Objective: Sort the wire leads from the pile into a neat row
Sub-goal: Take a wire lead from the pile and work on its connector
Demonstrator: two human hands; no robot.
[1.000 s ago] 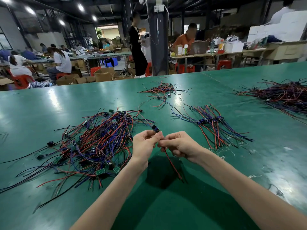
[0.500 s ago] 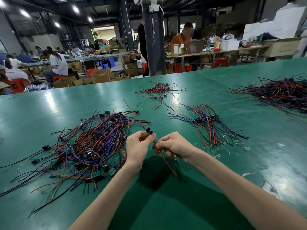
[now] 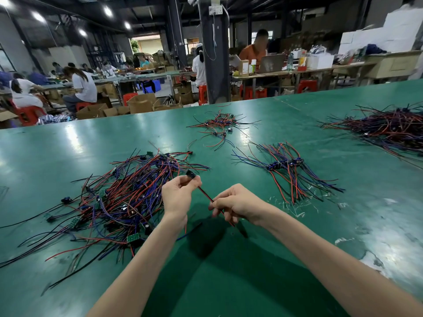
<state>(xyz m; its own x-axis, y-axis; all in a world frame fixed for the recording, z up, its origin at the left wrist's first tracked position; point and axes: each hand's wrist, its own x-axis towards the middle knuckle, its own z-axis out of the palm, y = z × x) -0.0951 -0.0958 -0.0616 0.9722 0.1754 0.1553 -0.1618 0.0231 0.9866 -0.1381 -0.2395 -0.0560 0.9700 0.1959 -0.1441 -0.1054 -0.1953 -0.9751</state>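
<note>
I find one wire lead (image 3: 206, 195) held above the near table (image 3: 229, 282), left hand (image 3: 177, 195) pinching its connector (image 3: 190, 173), right hand (image 3: 238, 204) pinching its strands; risk, in my judgement: its loose tail snags the left pile (image 3: 119, 197), dragging strands toward the right-hand row (image 3: 286, 163).

Pretty standard workshop hall tbh. Dark ceiling, and the round white ceiling lamps (image 3: 107, 10) glare off the big glossy green worktable (image 3: 68, 143) up front. A dark steel pillar (image 3: 214, 53) stands just past its far edge, with a white socket box (image 3: 215, 9) up high. On the left there are long green workbenches (image 3: 146, 76) with people sitting on red plastic stools (image 3: 28, 113), and brown cardboard boxes (image 3: 142, 102) on the floor nearby. On the right a wooden desk (image 3: 320, 70) holds a silver laptop (image 3: 273, 63), with stacked white blocks (image 3: 400, 30) behind. Bright doorway (image 3: 148, 44) way at the back.
</note>
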